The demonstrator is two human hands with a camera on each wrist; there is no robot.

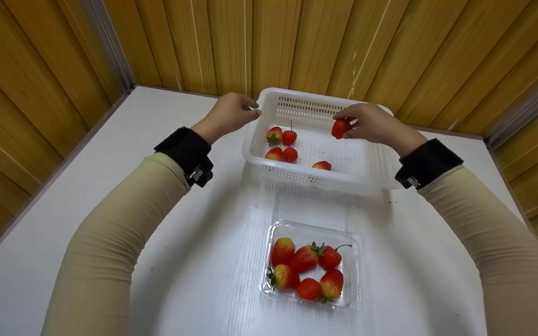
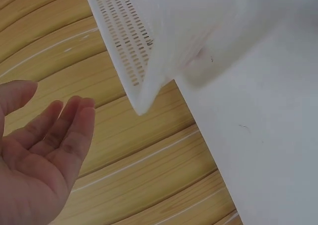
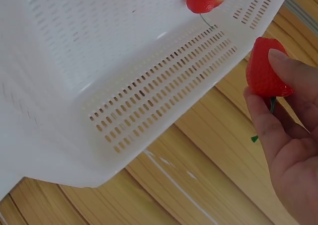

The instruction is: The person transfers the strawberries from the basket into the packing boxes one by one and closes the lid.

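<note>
White table [image 1: 194, 261], basket [image 1: 269, 100] at far edge

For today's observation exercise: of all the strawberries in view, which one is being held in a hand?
The strawberry pinched in the right hand above the white basket. The others lie loose in the basket or the clear tray.

Twelve strawberries are showing in all. Five are lying loose in the white basket [image 1: 269, 161]: two at its far left [image 1: 274, 135] [image 1: 289, 137], two just nearer [image 1: 274, 154] [image 1: 290, 154], one toward the near middle [image 1: 322, 165]. One strawberry [image 1: 340, 128] is sitting in the right hand [image 1: 371, 125], over the basket. Six are lying packed in the clear punnet [image 1: 355, 261] on the tabletop [image 1: 194, 224]. One basket, one punnet. Two hands are showing; the left hand [image 1: 229, 114] is carrying nothing.
</note>
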